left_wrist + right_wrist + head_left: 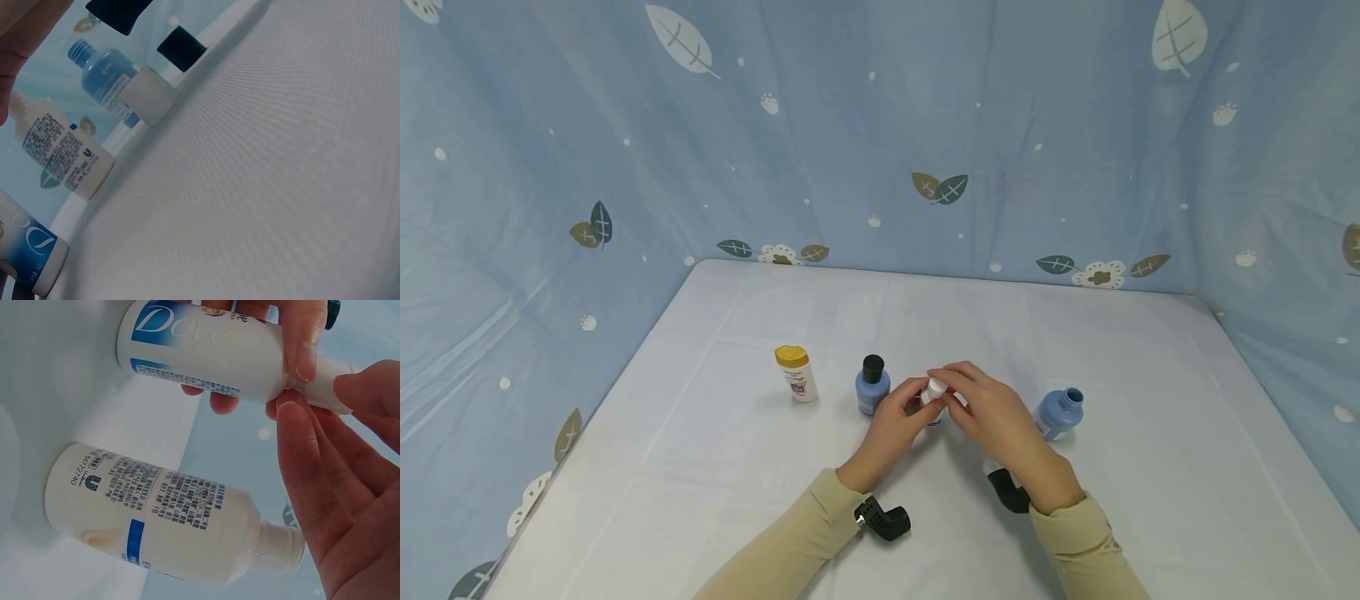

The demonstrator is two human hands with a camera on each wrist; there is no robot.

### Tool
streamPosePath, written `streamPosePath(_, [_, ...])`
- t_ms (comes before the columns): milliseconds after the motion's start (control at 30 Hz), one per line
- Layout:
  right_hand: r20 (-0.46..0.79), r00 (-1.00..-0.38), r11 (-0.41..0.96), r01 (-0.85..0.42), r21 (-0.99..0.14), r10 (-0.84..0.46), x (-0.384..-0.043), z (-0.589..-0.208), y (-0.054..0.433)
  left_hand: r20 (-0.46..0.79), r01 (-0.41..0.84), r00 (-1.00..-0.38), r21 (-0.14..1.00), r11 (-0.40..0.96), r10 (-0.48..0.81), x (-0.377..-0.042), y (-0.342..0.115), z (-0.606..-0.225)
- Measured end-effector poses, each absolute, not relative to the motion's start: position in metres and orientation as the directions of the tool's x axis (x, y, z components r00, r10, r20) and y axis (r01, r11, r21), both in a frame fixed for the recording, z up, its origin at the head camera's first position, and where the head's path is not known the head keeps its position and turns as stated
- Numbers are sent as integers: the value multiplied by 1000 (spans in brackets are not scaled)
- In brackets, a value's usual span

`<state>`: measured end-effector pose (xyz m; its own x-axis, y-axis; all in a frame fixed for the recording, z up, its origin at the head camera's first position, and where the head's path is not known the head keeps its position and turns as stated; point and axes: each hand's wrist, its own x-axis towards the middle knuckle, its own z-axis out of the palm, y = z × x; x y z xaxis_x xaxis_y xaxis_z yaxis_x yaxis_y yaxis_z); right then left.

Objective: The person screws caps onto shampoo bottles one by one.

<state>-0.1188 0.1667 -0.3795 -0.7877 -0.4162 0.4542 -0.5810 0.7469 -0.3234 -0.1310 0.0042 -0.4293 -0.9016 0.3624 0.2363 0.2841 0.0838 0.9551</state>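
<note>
A white Dove bottle (200, 353) with a blue label patch stands upright between both hands. My left hand (891, 429) grips its upper body, the fingers wrapped behind it and the thumb in front near the neck. Thumb and fingers of my right hand (996, 421) pinch the white cap (937, 386) at the bottle's top. A second white bottle (156, 512) stands near the right wrist, its neck bare in the right wrist view and mostly hidden by the arm in the head view. Just left of the left hand is a blue bottle (872, 390) with a black cap.
An open-necked blue bottle (1060, 412) stands right of the right hand. Farther left is a white bottle with a yellow cap (797, 375). A white cloth covers the table (715, 467), and a blue patterned curtain (880, 133) hangs around its back and sides.
</note>
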Motion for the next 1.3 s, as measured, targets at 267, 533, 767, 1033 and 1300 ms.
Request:
streamPosePath(267, [436, -799, 743, -573, -344, -414, -118, -380, 165, 202, 252, -914, 962, 102, 352, -129, 3, -429])
streamPosePath(533, [445, -794, 740, -578, -343, -414, -118, -379, 165, 205, 258, -913, 960, 109, 352, -129, 2, -428])
streamPosePath(767, [436, -803, 752, -565, -340, -406, -117, -380, 166, 207, 263, -916, 956, 126, 343, -128, 4, -428])
streamPosePath(1033, [466, -788, 741, -579, -339, -403, -118, -381, 167, 202, 253, -912, 962, 103, 356, -130, 5, -432])
streamPosePath(1300, [475, -784, 744, -580, -331, -400, -118, -379, 166, 220, 270, -914, 957, 107, 342, -140, 8, -457])
